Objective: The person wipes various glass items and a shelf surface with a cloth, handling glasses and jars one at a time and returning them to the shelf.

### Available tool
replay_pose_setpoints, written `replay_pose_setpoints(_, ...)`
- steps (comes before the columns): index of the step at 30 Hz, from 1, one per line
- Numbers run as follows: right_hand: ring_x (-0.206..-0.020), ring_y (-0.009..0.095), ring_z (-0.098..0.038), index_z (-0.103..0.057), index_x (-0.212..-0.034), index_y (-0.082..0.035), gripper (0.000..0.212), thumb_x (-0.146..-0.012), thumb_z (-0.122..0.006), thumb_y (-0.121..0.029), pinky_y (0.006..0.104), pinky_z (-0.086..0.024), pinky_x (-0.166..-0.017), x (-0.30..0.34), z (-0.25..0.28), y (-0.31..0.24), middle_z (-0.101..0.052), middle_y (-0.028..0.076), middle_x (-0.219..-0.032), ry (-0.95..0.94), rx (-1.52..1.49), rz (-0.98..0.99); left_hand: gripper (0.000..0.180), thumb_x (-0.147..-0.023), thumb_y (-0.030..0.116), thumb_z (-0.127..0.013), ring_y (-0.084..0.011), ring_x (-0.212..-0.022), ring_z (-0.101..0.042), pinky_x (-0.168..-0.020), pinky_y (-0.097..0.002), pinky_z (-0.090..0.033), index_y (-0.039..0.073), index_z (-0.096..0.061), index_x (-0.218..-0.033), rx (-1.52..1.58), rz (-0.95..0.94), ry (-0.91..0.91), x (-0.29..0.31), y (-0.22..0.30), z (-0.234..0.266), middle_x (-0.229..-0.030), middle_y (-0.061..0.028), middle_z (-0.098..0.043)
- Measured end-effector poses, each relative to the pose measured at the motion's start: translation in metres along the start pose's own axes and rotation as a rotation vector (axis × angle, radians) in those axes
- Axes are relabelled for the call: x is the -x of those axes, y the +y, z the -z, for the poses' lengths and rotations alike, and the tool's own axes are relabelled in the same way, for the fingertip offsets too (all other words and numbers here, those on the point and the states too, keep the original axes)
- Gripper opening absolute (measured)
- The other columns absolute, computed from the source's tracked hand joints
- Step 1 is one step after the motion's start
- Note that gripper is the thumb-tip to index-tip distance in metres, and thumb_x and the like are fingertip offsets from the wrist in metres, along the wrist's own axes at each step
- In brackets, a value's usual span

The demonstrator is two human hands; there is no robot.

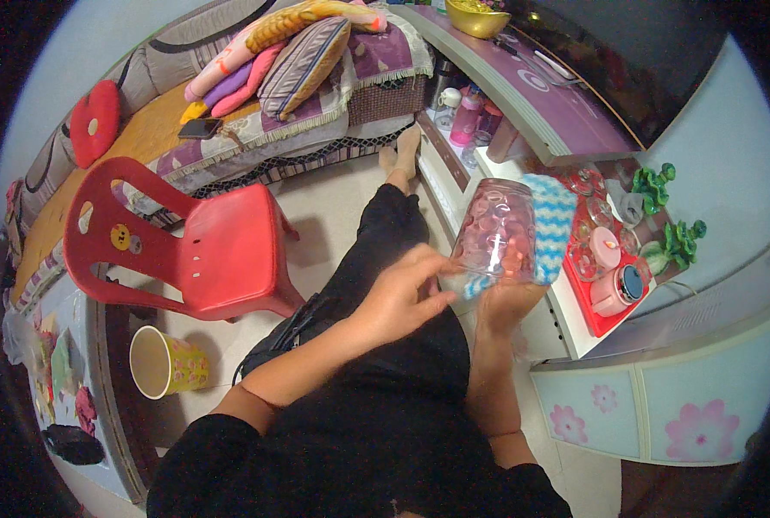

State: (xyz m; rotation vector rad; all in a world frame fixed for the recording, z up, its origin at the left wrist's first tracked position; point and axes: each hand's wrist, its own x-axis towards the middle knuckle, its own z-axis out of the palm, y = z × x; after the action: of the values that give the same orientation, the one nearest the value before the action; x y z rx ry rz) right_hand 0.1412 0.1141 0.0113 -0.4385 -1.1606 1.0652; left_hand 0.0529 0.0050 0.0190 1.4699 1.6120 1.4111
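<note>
A clear, dimpled drinking glass (494, 226) is tilted in front of me, to the right of my legs. A blue-and-white striped knitted cloth (554, 226) lies behind its right side, and a corner of the cloth shows below the glass. My right hand (513, 304) is closed around the cloth and supports the glass from below; most of its fingers are hidden. From the left, my left hand (407, 295) grips the glass's lower left edge between bent fingers and thumb, slightly blurred.
A red tray (598, 321) with glasses, a pink candle and a pink jar sits on the white cabinet at right. A red plastic chair (229, 250) and a yellow patterned bin (164, 363) stand at left. The sofa (156, 116) holds cushions and a phone.
</note>
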Motion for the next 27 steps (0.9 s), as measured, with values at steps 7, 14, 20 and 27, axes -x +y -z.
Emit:
replay_pose_setpoints(7, -0.099, 0.03, -0.056, -0.053, -0.112, 0.001, 0.031, -0.082, -0.051, -0.006, 0.0368, -0.045, -0.084, 0.002, -0.002, -0.009, -0.055, 0.018, -0.111, -0.267, 0.494, 0.489, 0.041, -0.093, 0.033, -0.04, -0.0256, -0.106, -0.053, -0.096, -0.0395, -0.039, 0.001, -0.05, -0.116, 1.774, 0.305, -0.163, -0.004, 0.001, -0.003, -0.114, -0.0129, -0.056)
replay_pose_setpoints(14, -0.124, 0.042, -0.031, -0.031, -0.133, 0.0, 0.064, -0.08, -0.056, -0.026, 0.0468, -0.026, -0.101, 0.024, -0.01, -0.013, -0.026, 0.028, -0.136, -0.697, 0.437, 0.489, 0.04, -0.093, 0.027, -0.04, -0.0274, -0.118, -0.045, -0.103, -0.0442, -0.031, 0.001, -0.044, -0.124, 1.986, 0.098, -0.013, -0.01, -0.007, 0.022, -0.125, -0.0158, -0.049)
replay_pose_setpoints(20, -0.124, 0.038, -0.031, -0.029, -0.132, 0.004, 0.067, -0.086, -0.047, -0.041, 0.0449, -0.026, -0.101, 0.036, -0.017, -0.011, -0.028, 0.025, -0.136, -0.545, 0.268, 0.377, 0.034, -0.093, 0.028, -0.042, -0.0236, -0.106, -0.054, -0.098, -0.0416, -0.037, 0.002, -0.052, -0.113, 1.96, 0.03, -0.095, -0.008, -0.014, 0.016, -0.112, -0.0112, -0.058)
replay_pose_setpoints(27, -0.095, 0.022, -0.056, -0.051, -0.11, 0.006, 0.051, -0.088, -0.042, -0.039, 0.0337, -0.043, -0.085, 0.004, -0.003, -0.032, -0.057, 0.014, -0.106, -0.707, -0.237, -0.358, 0.03, -0.09, 0.024, -0.049, -0.0209, -0.099, -0.057, -0.088, -0.038, -0.045, 0.002, -0.053, -0.11, 1.668, 0.27, -0.108, -0.001, -0.014, 0.012, -0.11, -0.0097, -0.058)
